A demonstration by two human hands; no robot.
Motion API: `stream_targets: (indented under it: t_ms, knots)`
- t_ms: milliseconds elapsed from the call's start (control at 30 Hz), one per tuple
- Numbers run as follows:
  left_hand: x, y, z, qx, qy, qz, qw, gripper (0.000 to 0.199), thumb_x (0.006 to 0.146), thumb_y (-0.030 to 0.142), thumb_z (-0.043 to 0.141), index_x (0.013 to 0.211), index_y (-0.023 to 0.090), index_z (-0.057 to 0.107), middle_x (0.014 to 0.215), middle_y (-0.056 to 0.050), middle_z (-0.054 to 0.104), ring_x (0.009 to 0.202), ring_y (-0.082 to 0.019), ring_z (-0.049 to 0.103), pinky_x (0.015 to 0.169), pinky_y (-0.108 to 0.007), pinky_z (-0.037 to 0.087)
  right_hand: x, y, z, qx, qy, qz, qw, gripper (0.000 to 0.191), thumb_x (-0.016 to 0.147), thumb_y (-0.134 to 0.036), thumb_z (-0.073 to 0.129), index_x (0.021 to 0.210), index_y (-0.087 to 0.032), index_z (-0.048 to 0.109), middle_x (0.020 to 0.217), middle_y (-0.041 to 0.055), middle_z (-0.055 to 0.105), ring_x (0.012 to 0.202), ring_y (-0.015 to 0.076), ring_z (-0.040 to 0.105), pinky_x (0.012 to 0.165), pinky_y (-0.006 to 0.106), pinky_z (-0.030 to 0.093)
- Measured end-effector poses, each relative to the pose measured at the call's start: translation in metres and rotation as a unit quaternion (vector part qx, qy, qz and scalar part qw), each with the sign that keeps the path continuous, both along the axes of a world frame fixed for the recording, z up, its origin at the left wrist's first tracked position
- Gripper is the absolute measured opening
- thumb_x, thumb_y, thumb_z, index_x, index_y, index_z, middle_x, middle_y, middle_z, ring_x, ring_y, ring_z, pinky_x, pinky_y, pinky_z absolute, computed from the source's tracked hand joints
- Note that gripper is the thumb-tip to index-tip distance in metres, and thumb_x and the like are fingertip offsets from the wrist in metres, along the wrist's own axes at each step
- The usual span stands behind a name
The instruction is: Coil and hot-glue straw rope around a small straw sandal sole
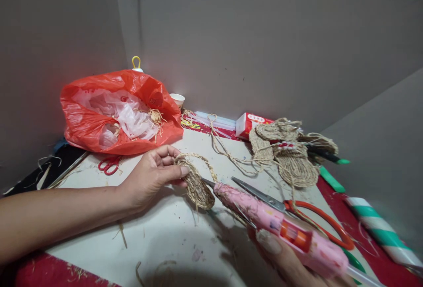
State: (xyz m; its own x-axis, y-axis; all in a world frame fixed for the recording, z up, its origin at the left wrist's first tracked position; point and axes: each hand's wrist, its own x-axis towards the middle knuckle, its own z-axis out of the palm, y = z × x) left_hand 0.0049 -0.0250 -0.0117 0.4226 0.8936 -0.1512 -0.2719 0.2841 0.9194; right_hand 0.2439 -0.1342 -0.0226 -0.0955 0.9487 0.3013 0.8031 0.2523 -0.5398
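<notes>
My left hand (155, 170) pinches a small oval piece of coiled straw rope (200, 188), sole-shaped, tilted above the white board. A loose end of the braided rope arcs over its top. In my right hand (280, 251) is a pink hot glue gun (254, 205) with an orange part in its body and a clear glue stick out of its back. The gun's nozzle points at the coiled piece, close to its right edge; whether it touches I cannot tell. Just behind the gun lie scissors (269, 199) with orange handles, blades apart.
A red plastic bag (122, 80) with white plastic and straw scraps stands back left, small red scissors (109, 165) before it. Woven straw pieces (297, 163) lie back right by a red-white box (243, 126). Clear glue sticks (214, 119) and a paper cup (177, 98) line the wall.
</notes>
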Motion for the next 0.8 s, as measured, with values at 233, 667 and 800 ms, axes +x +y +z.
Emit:
stream_targets:
  t_ms: [233,667,800]
  knots:
    - [0.000,0.001,0.000,0.004,-0.014,0.007,1.000,0.026,0.071,0.018,0.077,0.084,0.015,0.055,0.071,0.002,0.064,0.061,-0.009,0.061,0.063,-0.024,0.057,-0.003,0.001,0.007,0.021,0.011,0.028,0.999,0.039,0.093,-0.047,0.046,0.118,-0.029,0.070,0.078,0.0031,0.079,0.075,0.0270,0.076,0.067,0.032,0.065]
    - [-0.002,0.003,0.000,0.002,-0.026,0.012,1.000,0.025,0.071,0.017,0.078,0.083,0.015,0.056,0.069,0.003,0.062,0.062,-0.008,0.059,0.064,-0.024,0.058,-0.011,0.004,0.016,0.002,0.053,0.027,0.998,0.035,0.092,-0.051,0.045,0.116,-0.042,0.068,0.071,-0.0050,0.077,0.061,0.0250,0.074,0.062,0.035,0.065]
    - [-0.001,0.002,0.000,0.001,-0.028,0.012,1.000,0.026,0.071,0.017,0.078,0.083,0.016,0.056,0.070,0.003,0.062,0.062,-0.008,0.059,0.064,-0.024,0.058,-0.003,0.004,0.011,0.029,0.002,0.006,1.000,0.036,0.090,-0.052,0.047,0.116,-0.040,0.069,0.074,-0.0022,0.077,0.063,0.0274,0.074,0.065,0.039,0.065]
